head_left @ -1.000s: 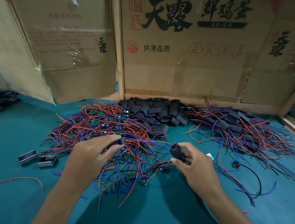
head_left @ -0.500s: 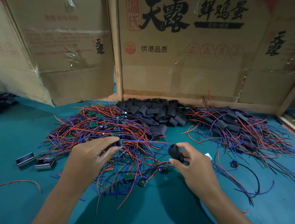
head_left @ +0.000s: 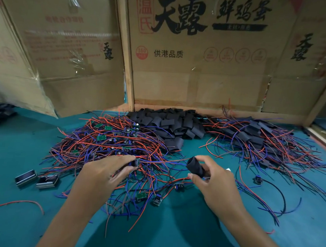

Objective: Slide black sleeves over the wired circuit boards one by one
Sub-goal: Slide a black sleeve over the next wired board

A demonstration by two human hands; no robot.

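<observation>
While the right hand [head_left: 219, 183] pinches one short black tubular sleeve [head_left: 194, 166] between thumb and fingers, mouth turned left toward the wires, keep that mouth squeezed round rather than flat. Left hand [head_left: 103, 174] curled at the near edge of the tangle, fingertips gripping a small wired circuit board [head_left: 137, 162] at the front of the heap of red and blue wires with green boards [head_left: 108, 144]. Sleeve and board near each other but apart, with a stretch of loose wire running between them over the teal table covering [head_left: 168, 237].

Best to lift the board free of the heap first, so no neighbouring leads ride along. Gather its red and blue leads into one bundle, feed the ends through the sleeve mouth, then draw the tube along the wires and over the board. Likely snag: tall components on the board catching the sleeve lip; tilt the board and ease the lip over one corner at a time. Soft tube, so light thumb pressure only, or the opening collapses.

Spare sleeves ready in the loose pile of black sleeves [head_left: 170, 124] against the cardboard box wall [head_left: 190, 82]; sleeved boards with trailing wires [head_left: 258, 138] heaped to the right, the probable place for this one when done.
</observation>
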